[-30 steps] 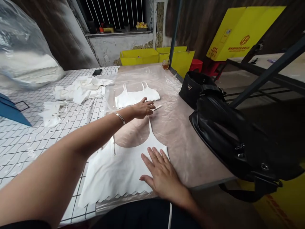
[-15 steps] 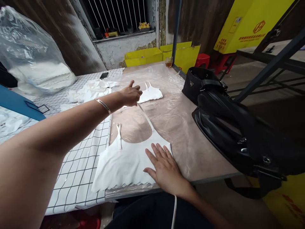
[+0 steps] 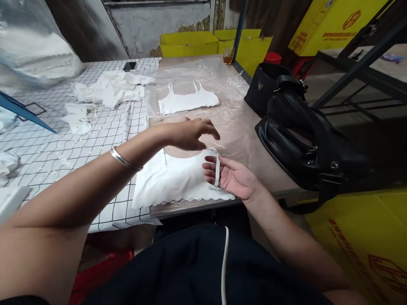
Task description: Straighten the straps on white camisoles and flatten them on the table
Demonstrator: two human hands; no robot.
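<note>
1 glass (image 3: 227, 57) beyond black bag (image 3: 266, 90) | left hand (image 3: 193, 134): half-curled | right hand (image 3: 234, 177): wide, strap (image 3: 217, 171) across

Your left arm (image 3: 70, 207) comes in from the lower left, bent at the elbow, its forearm crossing your front to the middle. Your left hand (image 3: 192, 133) is held back upward, empty-looking and loosely open, with its fingers (image 3: 210, 126) curving down to the right. Your right forearm (image 3: 286, 237) rises from the lower right. Your right hand (image 3: 233, 176) sits just below the left one, palm turned up, fingers pointing left and slightly curled, thumb along the upper side.
</note>
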